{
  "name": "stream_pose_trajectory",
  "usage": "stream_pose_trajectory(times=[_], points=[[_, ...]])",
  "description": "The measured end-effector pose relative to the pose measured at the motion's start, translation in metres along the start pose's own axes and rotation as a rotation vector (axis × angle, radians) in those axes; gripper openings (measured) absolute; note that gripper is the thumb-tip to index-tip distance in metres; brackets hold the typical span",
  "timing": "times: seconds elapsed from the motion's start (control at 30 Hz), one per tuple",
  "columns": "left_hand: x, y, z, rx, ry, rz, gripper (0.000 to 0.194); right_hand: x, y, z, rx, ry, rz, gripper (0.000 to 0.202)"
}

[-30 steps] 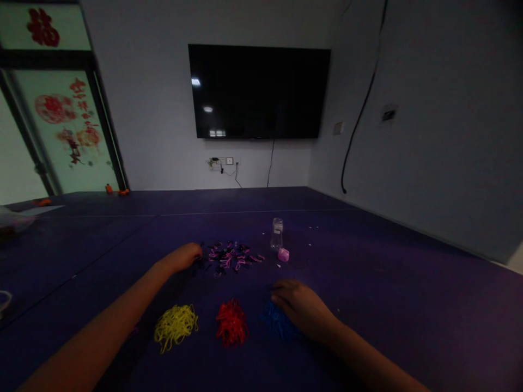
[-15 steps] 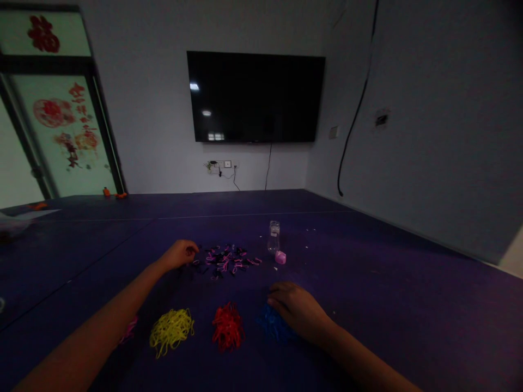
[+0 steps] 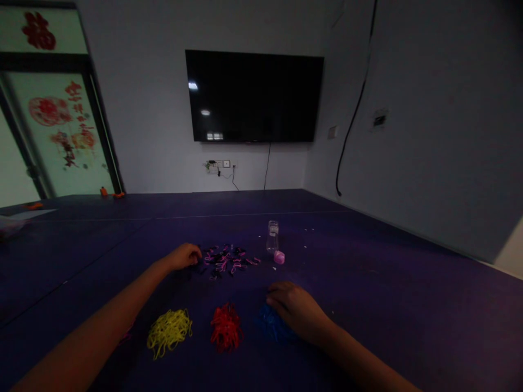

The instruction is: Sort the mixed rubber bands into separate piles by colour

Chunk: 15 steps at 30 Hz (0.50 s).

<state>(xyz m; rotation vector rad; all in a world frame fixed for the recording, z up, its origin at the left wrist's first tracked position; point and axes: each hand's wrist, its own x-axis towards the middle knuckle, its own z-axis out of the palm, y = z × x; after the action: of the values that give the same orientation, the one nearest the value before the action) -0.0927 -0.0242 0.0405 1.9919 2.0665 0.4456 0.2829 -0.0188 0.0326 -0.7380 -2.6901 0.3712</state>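
My left hand (image 3: 184, 256) is at the left edge of a mixed scatter of small pink and black bands (image 3: 224, 260). Its fingers are curled together, and whatever lies between them is too small to make out. Over a pile of blue rubber bands (image 3: 272, 325) rests my right hand (image 3: 297, 308), palm down with fingers extended. A red rubber band pile (image 3: 226, 328) and a yellow one (image 3: 169, 332) lie between my forearms. My left forearm mostly hides some pink bands (image 3: 126, 336).
Beyond the scatter stand a clear bottle (image 3: 272, 237) and a pink cap (image 3: 279, 257). Tiny white scraps dot the purple surface (image 3: 388, 283). Orange objects (image 3: 117, 195) sit near the door, and a television (image 3: 255, 98) hangs on the far wall.
My left hand has shifted slightly right, closer to the pink and black bands. My right hand stays on the blue pile. The whole view has moved a little.
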Motion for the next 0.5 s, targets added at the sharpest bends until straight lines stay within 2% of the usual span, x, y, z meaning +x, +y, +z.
stream_pose_trajectory(times=[0.13, 0.23, 0.37, 0.5], points=[[0.000, 0.006, 0.003, 0.190, -0.020, 0.068, 0.033, 0.000, 0.000, 0.000, -0.002, 0.001, 0.002, 0.035], [-0.001, 0.011, 0.008, 0.294, -0.003, 0.083, 0.033, 0.000, 0.000, -0.001, 0.003, 0.000, 0.003, 0.034], [-0.004, 0.012, 0.008, 0.266, 0.044, 0.067, 0.031, 0.000, 0.001, 0.000, 0.005, -0.004, 0.005, 0.033], [-0.009, 0.005, -0.004, 0.179, 0.109, 0.017, 0.031, 0.000, 0.000, 0.000, -0.006, -0.013, 0.021, 0.033]])
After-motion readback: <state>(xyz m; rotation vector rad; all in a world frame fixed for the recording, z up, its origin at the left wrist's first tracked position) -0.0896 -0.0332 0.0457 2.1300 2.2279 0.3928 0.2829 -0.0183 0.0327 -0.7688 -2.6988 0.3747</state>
